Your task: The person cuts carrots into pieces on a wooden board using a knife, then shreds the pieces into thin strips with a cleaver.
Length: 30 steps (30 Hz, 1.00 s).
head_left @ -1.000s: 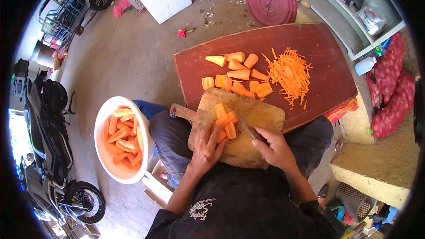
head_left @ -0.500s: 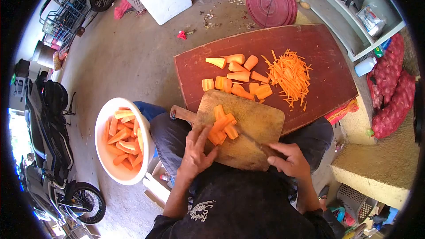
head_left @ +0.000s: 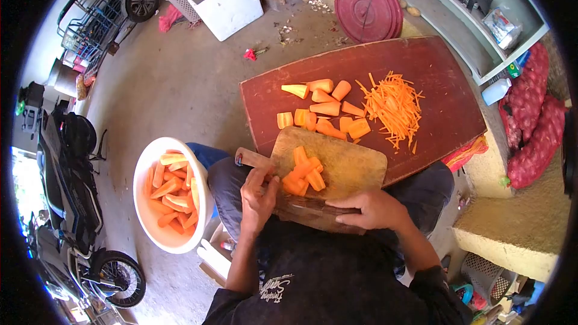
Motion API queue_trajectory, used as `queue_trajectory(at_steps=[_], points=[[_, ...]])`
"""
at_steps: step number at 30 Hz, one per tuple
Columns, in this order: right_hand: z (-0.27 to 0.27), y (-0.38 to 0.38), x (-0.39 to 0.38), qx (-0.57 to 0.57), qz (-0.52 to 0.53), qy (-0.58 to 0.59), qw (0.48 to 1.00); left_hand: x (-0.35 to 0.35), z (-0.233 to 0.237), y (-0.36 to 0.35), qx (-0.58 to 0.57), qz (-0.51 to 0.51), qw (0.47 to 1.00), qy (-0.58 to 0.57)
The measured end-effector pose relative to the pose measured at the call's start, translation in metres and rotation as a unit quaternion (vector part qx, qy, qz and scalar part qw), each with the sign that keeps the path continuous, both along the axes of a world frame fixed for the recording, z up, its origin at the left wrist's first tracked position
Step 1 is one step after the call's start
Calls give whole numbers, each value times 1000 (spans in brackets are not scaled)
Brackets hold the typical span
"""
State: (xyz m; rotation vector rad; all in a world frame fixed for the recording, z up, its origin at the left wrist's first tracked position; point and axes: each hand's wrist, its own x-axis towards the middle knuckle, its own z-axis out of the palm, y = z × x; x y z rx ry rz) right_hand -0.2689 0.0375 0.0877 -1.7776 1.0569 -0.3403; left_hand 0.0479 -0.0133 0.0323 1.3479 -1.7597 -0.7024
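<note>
A wooden cutting board point(head_left: 355, 171) lies across my lap, overlapping the near edge of the red-brown table point(head_left: 445, 96). Cut carrot pieces point(head_left: 306, 171) are piled on its left half. My left hand point(head_left: 259, 198) is closed at the board's left edge, near its handle; what its fingers hold is hidden. My right hand point(head_left: 376, 209) is closed around the knife's handle, and the dark blade point(head_left: 301, 204) lies along the board's near edge, pointing left. Beyond the board are carrot chunks point(head_left: 325, 108) and a heap of carrot strips point(head_left: 394, 108).
A white tub point(head_left: 141, 204) of carrots stands left of my knee. Motorbikes point(head_left: 66, 168) are at the far left. A white box point(head_left: 232, 15) and a red round lid point(head_left: 367, 9) stand beyond the table. Red net sacks point(head_left: 533, 138) lie at the right, above a concrete step point(head_left: 506, 235).
My right hand has moved left and turned the knife from the carrots to the board's near edge. My left hand has drawn back from the carrots and its fingers have curled in.
</note>
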Motion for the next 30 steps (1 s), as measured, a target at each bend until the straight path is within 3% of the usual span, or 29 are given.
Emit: queue_trajectory(at_steps=[4,8,13,19,23,27,30], points=[[-9,-30,-10,-50,-32,-34,998,-6,-3,-2,-5,69,997,12],[-22,-65,-20,-87,-71,-65,992,-6,-6,-5,-14,59,998,-10],[-18,-93,-23,-36,-147,-55,987,-8,-18,-6,-84,14,988,-125],[-24,-68,-19,-85,-227,-110,964,-15,-15,-9,-69,-1,987,-142],[-33,-17,-16,84,-311,-259,911,-19,-11,-17,-76,-17,987,-137],[-37,22,-20,183,-331,-388,840,-33,-5,-31,-100,-87,976,-171],[-38,36,-27,129,-379,-355,845,-50,-8,-41,-107,-124,971,-174]])
